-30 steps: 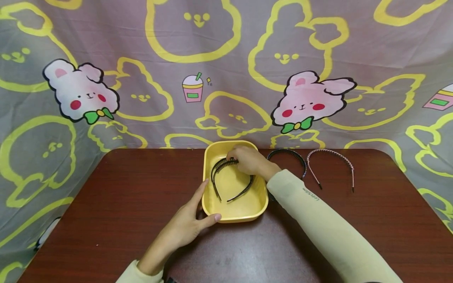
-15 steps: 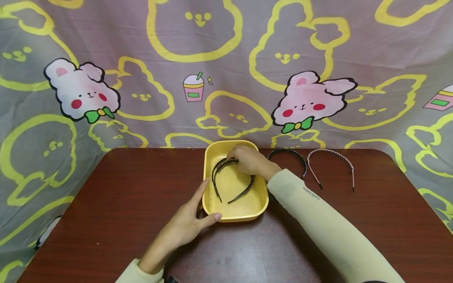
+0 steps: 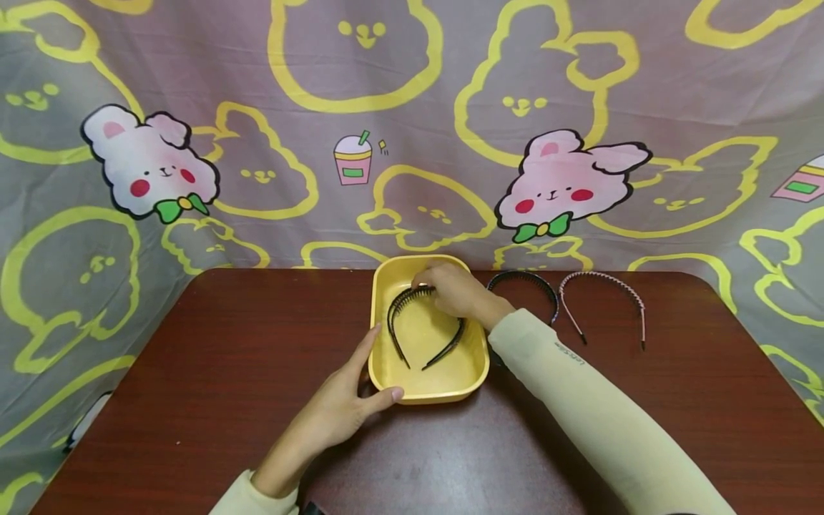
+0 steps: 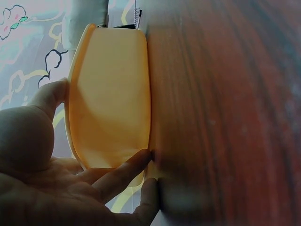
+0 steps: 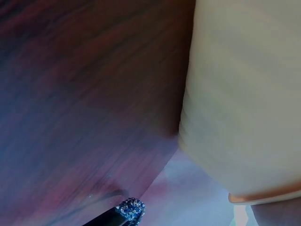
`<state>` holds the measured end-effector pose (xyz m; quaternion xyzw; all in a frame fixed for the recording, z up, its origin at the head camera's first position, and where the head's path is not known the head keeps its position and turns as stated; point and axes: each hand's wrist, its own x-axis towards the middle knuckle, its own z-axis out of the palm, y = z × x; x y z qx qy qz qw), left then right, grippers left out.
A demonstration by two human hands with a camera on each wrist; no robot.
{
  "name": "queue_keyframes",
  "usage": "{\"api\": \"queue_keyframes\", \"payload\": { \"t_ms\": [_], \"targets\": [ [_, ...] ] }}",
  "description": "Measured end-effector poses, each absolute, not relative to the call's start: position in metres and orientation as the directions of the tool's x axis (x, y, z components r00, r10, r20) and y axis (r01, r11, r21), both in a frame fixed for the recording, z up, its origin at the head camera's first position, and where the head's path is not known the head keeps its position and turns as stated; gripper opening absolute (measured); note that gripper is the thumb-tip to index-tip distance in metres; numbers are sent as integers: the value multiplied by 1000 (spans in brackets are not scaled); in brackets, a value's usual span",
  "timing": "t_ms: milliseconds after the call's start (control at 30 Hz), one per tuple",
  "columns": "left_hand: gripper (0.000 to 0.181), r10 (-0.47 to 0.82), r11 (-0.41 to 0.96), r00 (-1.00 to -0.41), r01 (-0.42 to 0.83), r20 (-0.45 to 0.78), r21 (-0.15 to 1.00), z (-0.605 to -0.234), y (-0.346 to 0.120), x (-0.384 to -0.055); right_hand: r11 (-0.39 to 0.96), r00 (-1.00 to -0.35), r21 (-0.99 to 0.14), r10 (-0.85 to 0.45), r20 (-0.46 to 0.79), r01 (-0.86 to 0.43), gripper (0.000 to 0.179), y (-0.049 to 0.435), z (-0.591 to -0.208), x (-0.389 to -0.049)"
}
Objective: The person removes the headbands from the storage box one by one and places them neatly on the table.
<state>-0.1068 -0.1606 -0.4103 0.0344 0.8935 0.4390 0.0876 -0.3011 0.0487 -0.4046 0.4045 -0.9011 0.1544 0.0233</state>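
One black headband, toothed along the inside of its arch, is inside the yellow box, its two ends pointing toward the person. Its left limb shows as two dark lines close together; whether a second headband overlaps it, I cannot tell. The right hand reaches in over the far right part of the box, its fingers bent down and pinching the top of the arch; the fingertips are partly hidden. At the near left corner the left hand touches the box with fingers spread, the thumb on the near rim and the index finger along the left wall.

Just right of the box lies a dark band, partly covered by the right sleeve; the right wrist view shows a glittery blue tip above the wood. Beside that band, farther right, is a pink band, twisted in look, with dark ends. All rest on the reddish-brown table, the box near its far edge. Behind hangs a cloth printed with rabbits and cups.
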Motion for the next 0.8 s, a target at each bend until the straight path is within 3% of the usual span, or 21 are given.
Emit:
{"api": "queue_keyframes", "payload": {
  "t_ms": [167, 433, 800],
  "targets": [
    [101, 137, 608, -982, -21, -130, 794, -410, -161, -107, 602, -655, -264, -721, 225, -754, 36, 49, -405, -300],
    [101, 137, 603, -982, -18, -127, 797, -411, -161, -107, 592, -651, -283, -728, 215, -755, 42, 50, -403, -300],
    [100, 139, 610, -982, -14, -125, 792, -411, -161, -107, 557, -669, -409, -712, 213, -723, 45, 51, -400, -304]
  ]
}}
